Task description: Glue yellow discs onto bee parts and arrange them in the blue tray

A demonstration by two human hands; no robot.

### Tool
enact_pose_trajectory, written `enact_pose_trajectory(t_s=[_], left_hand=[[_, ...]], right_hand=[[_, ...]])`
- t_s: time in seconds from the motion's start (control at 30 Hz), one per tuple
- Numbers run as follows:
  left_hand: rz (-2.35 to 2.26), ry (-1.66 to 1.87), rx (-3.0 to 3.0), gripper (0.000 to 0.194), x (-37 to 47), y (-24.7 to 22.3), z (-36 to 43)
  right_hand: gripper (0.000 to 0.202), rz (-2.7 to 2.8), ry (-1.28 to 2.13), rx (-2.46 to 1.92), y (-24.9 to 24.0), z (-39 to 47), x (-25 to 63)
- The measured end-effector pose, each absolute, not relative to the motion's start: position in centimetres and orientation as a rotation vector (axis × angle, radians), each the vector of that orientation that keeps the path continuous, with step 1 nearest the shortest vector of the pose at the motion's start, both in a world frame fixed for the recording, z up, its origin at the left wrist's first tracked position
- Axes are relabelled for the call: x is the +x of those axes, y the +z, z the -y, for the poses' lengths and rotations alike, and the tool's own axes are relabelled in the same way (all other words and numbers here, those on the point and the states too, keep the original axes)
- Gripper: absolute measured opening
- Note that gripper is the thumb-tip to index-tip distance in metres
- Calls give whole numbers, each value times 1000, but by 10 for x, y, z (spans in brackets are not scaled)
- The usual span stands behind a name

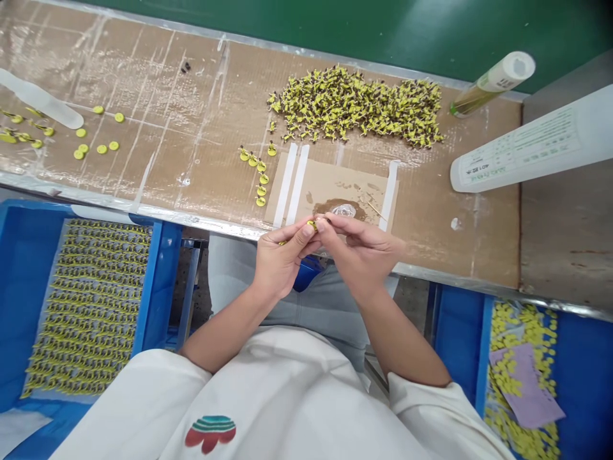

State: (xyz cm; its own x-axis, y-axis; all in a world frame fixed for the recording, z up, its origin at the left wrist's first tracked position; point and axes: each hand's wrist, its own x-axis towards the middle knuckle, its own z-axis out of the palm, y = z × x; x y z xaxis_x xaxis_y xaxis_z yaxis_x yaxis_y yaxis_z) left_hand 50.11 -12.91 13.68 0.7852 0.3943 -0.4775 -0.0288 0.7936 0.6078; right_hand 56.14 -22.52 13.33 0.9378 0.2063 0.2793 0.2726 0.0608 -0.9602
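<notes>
My left hand (282, 255) pinches a small yellow piece (312, 225) between thumb and fingers, just above the table's front edge. Fingertips of my right hand (359, 249) meet it from the other side, closed around a tiny dark part (327, 220). My fingers partly cover both, and whether they touch each other is hard to see. Behind my hands lies a taped cardboard sheet (325, 179) with a wet, clear blob (345, 209) and a thin stick (376, 211). Left of it stand several small yellow-and-dark figurines (261, 179) on round yellow bases.
A heap of yellow-and-dark figures (354, 105) lies at the back. Two bottles (517, 150) lean in from the right. Loose yellow discs (101, 149) and a white strip (43, 101) are at left. Blue bins flank me, one with rows of figurines (96, 306), one with yellow discs (522, 319).
</notes>
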Motion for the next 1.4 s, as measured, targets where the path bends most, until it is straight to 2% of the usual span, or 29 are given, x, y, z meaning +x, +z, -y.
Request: enact_pose_trajectory(t_s=[0.73, 0.97, 1.3, 1.4], left_hand=[[-582, 319, 574, 22, 484, 142, 113], [-639, 336, 578, 27, 481, 140, 108], [-576, 375, 528, 25, 471, 151, 87], [-632, 395, 434, 35, 465, 151, 74]], right_hand=[[17, 450, -81, -1457, 135, 199, 548], [16, 451, -6, -1566, 137, 199, 550], [13, 546, 29, -1529, 175, 168, 565], [8, 731, -93, -1672, 182, 146, 586]])
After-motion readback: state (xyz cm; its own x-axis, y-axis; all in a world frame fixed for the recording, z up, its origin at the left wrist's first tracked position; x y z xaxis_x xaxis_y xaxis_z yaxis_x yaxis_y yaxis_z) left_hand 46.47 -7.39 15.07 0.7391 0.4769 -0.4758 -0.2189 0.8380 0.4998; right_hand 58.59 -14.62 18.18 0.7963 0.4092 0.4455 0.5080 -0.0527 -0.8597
